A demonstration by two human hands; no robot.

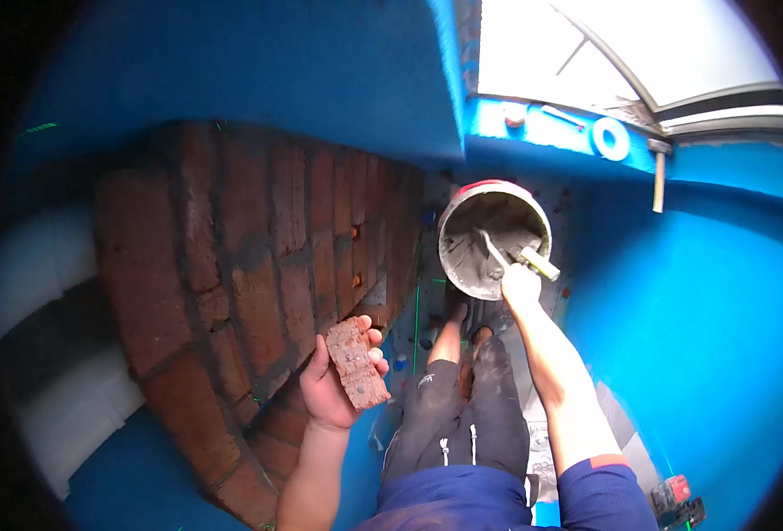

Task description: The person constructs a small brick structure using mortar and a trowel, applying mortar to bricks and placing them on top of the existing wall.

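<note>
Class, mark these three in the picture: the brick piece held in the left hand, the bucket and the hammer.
Brick piece [357,365], head view: middle of its visible face.
Bucket [520,189], head view: upper rim.
Hammer [660,181], head view: handle.

Brick wall [254,239] left, window ledge [533,129] front right. Bucket [498,188] ahead of feet [458,313], mortar [469,265] inside, trowel [540,263] in it, right hand [522,285] on handle. Loose brick [357,365] in left hand [328,389], near wall. On ledge: ring [598,140] left of hammer [660,177].
</note>
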